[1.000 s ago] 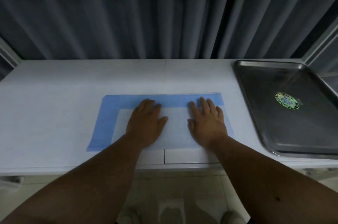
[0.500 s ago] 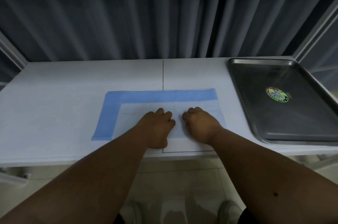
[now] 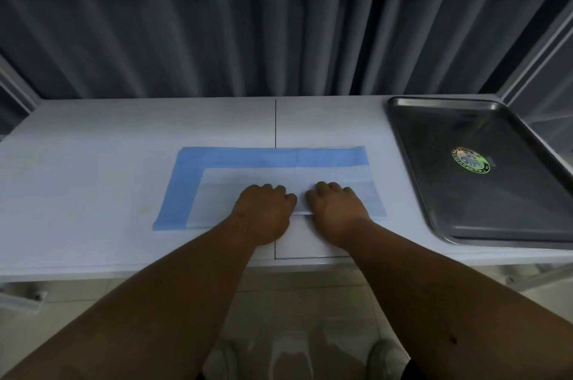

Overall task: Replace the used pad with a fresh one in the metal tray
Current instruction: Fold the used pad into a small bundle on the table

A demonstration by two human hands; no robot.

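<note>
Pad (image 3: 248, 159) lies flat on the tabletop (image 3: 93, 162), left of the tray (image 3: 483, 181) and apart from it. Your left hand (image 3: 263, 209) and right hand (image 3: 336, 209) sit side by side at its near edge, fingers curled; each grip looks closed on that edge, which lifts slightly between them. Tray holds no pad, only a round sticker (image 3: 470, 160). Judged: laying the pad in remains.
</note>
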